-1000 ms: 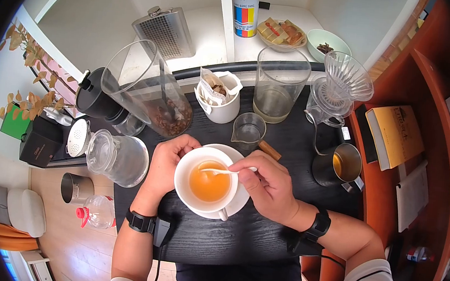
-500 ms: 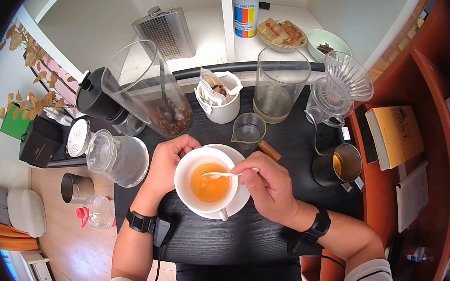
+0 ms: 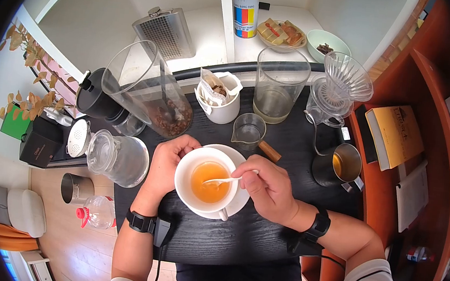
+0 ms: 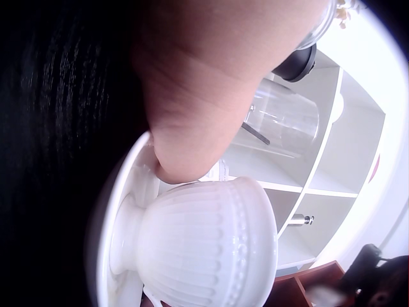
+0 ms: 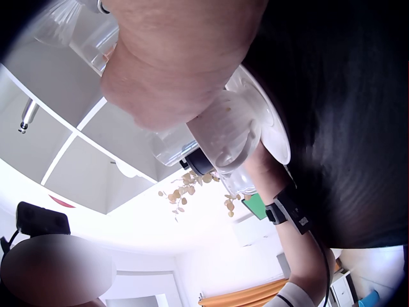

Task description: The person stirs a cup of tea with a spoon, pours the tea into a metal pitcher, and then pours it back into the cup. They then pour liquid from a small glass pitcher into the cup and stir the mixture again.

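A white cup point(image 3: 178, 182) of amber liquid point(image 3: 208, 191) stands on a white saucer point(image 3: 242, 200), its handle toward the body. My right hand point(image 3: 269, 189) pinches a small white spoon point(image 3: 223, 181) between thumb and forefinger, the spoon's bowl dipped in the liquid. At the cup's far left side, my left hand point(image 3: 165, 161) grips the saucer's edge with bent fingers. The left wrist view has that hand point(image 4: 198, 96) over the saucer rim point(image 4: 108, 224), close against the ribbed cup point(image 4: 192, 240). In the right wrist view, the right hand point(image 5: 179, 70) hides the spoon.
Behind the cup are a small glass pitcher point(image 3: 249, 131), a white mug point(image 3: 222, 110) with a drip bag and a tall glass point(image 3: 278, 91). A bean-filled glass vessel point(image 3: 170, 115) and lidded jar point(image 3: 124, 160) stand left. On the right are a metal kettle point(image 3: 337, 166) and glass dripper point(image 3: 346, 82).
The spoon's bowl has swept through the liquid toward the body and slightly right, with my right hand shifting only a little. My left hand, the cup and the saucer stay in place.
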A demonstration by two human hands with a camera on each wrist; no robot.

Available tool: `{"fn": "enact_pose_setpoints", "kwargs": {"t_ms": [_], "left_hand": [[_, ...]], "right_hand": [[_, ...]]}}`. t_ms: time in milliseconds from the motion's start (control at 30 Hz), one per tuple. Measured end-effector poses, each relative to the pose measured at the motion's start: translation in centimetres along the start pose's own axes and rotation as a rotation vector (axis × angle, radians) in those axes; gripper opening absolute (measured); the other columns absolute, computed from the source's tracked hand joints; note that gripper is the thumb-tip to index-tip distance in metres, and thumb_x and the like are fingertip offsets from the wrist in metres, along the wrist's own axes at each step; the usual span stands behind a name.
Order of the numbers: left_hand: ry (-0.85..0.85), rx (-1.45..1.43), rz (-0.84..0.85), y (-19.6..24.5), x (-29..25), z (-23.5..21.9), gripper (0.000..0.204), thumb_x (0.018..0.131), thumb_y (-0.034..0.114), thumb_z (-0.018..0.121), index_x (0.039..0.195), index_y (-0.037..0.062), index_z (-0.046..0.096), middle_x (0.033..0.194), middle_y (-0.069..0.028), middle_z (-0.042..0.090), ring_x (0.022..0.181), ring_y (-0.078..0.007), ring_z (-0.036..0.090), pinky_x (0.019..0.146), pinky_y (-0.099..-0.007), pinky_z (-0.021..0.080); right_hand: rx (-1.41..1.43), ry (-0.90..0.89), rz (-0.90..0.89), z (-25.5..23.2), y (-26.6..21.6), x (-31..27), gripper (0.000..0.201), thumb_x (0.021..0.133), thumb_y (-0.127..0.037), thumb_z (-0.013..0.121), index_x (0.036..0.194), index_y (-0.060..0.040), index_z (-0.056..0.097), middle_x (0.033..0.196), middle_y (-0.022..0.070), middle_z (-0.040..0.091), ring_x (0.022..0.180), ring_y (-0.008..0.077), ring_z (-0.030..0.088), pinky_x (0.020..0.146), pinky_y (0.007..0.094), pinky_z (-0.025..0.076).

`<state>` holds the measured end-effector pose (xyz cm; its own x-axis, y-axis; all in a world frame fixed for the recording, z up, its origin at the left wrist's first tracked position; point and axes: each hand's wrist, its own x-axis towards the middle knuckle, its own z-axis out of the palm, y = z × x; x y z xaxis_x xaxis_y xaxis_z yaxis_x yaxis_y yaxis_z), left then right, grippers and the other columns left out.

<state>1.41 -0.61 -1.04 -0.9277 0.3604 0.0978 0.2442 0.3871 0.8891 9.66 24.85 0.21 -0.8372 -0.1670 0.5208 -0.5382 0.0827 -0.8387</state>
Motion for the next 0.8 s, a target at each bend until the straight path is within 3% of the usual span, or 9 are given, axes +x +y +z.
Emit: {"fn": "enact_pose_setpoints", "kwargs": {"t_ms": [333, 400, 800], "left_hand": [[0.0, -0.008, 0.012, 0.08, 0.0, -0.1, 0.022, 0.082, 0.011, 0.085, 0.098, 0.0016, 0.074, 0.072, -0.0019, 0.068, 0.066, -0.0067, 0.058, 0.061, -0.0251, 0.047], [-0.063, 0.058, -0.014, 0.44, -0.06, -0.44, 0.013, 0.09, 0.005, 0.079, 0.1, 0.0004, 0.071, 0.087, -0.0009, 0.074, 0.081, -0.0054, 0.066, 0.072, -0.0233, 0.053], [-0.065, 0.072, -0.025, 0.46, -0.06, -0.44, 0.013, 0.091, 0.004, 0.078, 0.1, 0.0003, 0.071, 0.088, -0.0008, 0.074, 0.081, -0.0056, 0.066, 0.072, -0.0234, 0.054]], "right_hand": [[0.003, -0.005, 0.018, 0.06, 0.05, -0.09, 0.014, 0.111, -0.014, 0.061, 0.113, -0.0012, 0.067, 0.094, 0.0096, 0.067, 0.077, 0.0185, 0.064, 0.07, 0.0303, 0.051], [0.006, -0.008, 0.02, 0.06, 0.04, -0.08, 0.014, 0.111, -0.014, 0.061, 0.113, -0.0011, 0.067, 0.094, 0.0096, 0.067, 0.077, 0.0184, 0.064, 0.07, 0.0302, 0.051], [0.014, -0.008, 0.011, 0.1, 0.22, -0.11, 0.015, 0.111, -0.014, 0.061, 0.115, -0.0012, 0.066, 0.096, 0.0092, 0.068, 0.075, 0.0161, 0.063, 0.068, 0.0285, 0.05]]}}
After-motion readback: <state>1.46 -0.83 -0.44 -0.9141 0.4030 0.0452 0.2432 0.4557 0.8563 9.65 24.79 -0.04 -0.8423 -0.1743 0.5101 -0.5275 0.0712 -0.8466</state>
